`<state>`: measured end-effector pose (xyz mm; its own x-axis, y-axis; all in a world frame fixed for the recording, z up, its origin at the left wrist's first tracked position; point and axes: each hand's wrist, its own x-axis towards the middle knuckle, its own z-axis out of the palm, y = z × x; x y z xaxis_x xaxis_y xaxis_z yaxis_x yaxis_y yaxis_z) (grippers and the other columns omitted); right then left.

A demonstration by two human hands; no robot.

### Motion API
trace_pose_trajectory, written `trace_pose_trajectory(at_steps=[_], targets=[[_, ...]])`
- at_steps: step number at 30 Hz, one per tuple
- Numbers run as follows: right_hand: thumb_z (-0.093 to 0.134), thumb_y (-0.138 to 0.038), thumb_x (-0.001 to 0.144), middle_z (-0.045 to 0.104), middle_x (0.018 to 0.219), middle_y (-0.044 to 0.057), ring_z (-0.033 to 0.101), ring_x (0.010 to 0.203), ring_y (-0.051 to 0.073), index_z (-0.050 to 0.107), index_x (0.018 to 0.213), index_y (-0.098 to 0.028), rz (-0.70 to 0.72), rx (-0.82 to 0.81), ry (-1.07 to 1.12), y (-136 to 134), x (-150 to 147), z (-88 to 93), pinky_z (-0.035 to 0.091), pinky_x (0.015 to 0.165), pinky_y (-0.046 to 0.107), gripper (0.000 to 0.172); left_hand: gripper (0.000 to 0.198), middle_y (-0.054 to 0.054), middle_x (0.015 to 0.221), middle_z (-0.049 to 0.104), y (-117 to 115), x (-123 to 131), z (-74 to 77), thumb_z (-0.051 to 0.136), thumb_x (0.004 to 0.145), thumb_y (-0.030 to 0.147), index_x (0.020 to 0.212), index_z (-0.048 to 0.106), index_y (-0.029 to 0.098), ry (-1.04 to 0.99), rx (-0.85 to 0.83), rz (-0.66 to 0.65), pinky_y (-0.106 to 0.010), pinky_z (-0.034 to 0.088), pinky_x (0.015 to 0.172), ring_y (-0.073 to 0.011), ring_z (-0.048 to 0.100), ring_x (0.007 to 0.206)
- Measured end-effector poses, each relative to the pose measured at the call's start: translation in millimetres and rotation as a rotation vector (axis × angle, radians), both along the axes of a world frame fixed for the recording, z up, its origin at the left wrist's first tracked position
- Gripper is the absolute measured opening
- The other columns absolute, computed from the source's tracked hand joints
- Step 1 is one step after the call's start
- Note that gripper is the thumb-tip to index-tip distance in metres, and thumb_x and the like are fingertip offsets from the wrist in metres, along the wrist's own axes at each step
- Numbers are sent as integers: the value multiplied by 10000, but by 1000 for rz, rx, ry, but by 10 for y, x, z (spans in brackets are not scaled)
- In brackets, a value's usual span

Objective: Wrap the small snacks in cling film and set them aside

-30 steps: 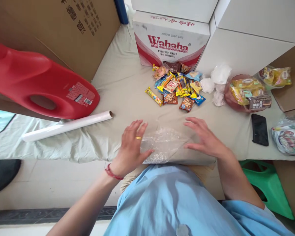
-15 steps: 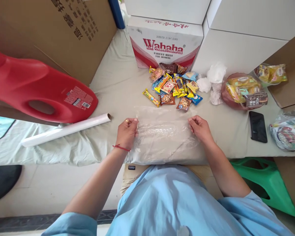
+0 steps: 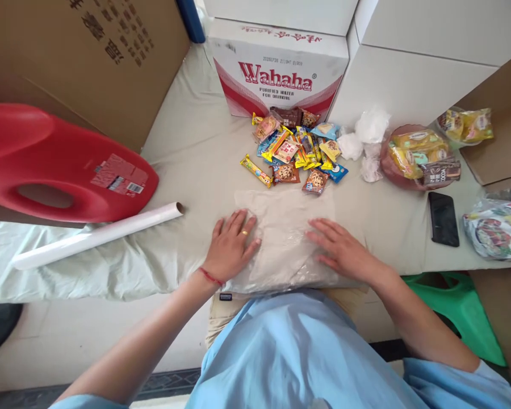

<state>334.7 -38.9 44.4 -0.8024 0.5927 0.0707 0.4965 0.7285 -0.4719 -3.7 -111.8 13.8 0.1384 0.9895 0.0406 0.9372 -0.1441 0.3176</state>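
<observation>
A clear plastic sheet or bag [image 3: 281,227] lies on the cloth-covered table in front of me; which of the two I cannot tell. My left hand [image 3: 233,245] rests flat on its left side, fingers spread. On the right side my right hand [image 3: 340,250] is also open, its fingers stretched over the plastic. Just beyond the plastic is a pile of small wrapped snacks [image 3: 286,152] in yellow, brown and blue packets. One yellow packet [image 3: 256,170] lies at the pile's near left.
A red jug [image 3: 80,170] and a white roll [image 3: 102,234] lie at left. Behind the snacks stands a Wahaba carton [image 3: 281,68]. To the right are white crumpled bundles [image 3: 371,128], a pink bowl [image 3: 389,170] of snacks, a phone [image 3: 443,218] and a filled plastic bag [image 3: 496,230].
Both hands have let go of the plastic's edges. They have opened and moved nearer to me, and now lie flat over the plastic, which has settled onto the table.
</observation>
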Motion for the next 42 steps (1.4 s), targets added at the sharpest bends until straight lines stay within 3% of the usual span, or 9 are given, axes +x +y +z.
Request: trace_pose_trajectory(at_steps=[4, 10, 15, 21, 25, 27, 30, 37, 42], targets=[[661, -322, 970, 418, 1646, 107, 366, 1538, 321, 462, 1562, -316, -90, -92, -139, -283, 555, -157, 420, 1201, 594, 625, 682, -173, 1693, 308, -121, -202, -154, 445, 1008, 545, 1608, 373, 229, 69, -7, -6, -619, 119, 1257, -355, 320, 1559], [584, -327, 997, 655, 1410, 99, 641, 1282, 300, 669, 1336, -335, -323, -88, -46, -136, 1077, 8, 572, 1034, 556, 349, 717, -161, 1706, 266, -160, -211, -132, 462, 994, 565, 1628, 337, 254, 45, 1, 0, -623, 95, 1263, -358, 320, 1560], [493, -271, 1009, 731, 1219, 99, 667, 1135, 293, 739, 1194, -265, -286, 131, -60, 729, 540, 211, 556, 978, 509, 307, 704, -160, 1702, 278, -146, -209, -147, 452, 996, 577, 1614, 368, 250, 51, 2, -1, -636, 104, 1257, -365, 333, 1553], [462, -57, 925, 690, 1342, 80, 594, 1187, 294, 694, 1317, -238, 73, 189, -288, 1648, -469, 259, 484, 974, 435, 490, 679, -162, 1691, 311, -152, -238, -145, 430, 1009, 582, 1590, 415, 231, 82, 0, -21, -626, 129, 1255, -355, 343, 1549], [582, -100, 883, 723, 1103, 122, 584, 1069, 311, 751, 1175, -221, 159, 217, -526, 1819, -638, 192, 463, 893, 415, 359, 657, -156, 1679, 345, -153, -237, -136, 438, 1009, 574, 1571, 448, 234, 69, 5, -6, -611, 141, 1261, -346, 361, 1541], [641, -220, 899, 696, 1013, 144, 562, 1055, 325, 779, 1037, -206, 111, 256, -537, 1848, -541, 170, 448, 900, 428, 195, 645, -152, 1675, 357, -152, -235, -132, 453, 1006, 566, 1564, 460, 243, 51, 3, -4, -608, 141, 1264, -342, 360, 1542], [708, -396, 878, 668, 1002, 147, 539, 1088, 348, 783, 961, -208, 51, 267, -511, 1921, -369, 218, 438, 940, 467, 219, 635, -148, 1677, 355, -150, -238, -130, 474, 1001, 560, 1555, 473, 251, 20, 3, -8, -610, 139, 1265, -341, 348, 1549], [618, -345, 951, 677, 1102, 119, 632, 1007, 271, 709, 1149, -182, 207, 57, -413, 2042, -879, 511, 485, 875, 375, 272, 621, -154, 1667, 373, -150, -247, -137, 479, 1003, 550, 1546, 486, 248, -8, 23, -2, -607, 146, 1263, -342, 359, 1542], [633, -230, 920, 580, 1416, 158, 607, 1206, 300, 611, 1384, -149, 163, 79, -393, 2112, -1342, 344, 473, 1011, 395, 472, 613, -159, 1657, 390, -158, -250, -141, 482, 1005, 545, 1534, 502, 236, -12, 23, -3, -609, 157, 1261, -347, 372, 1535]])
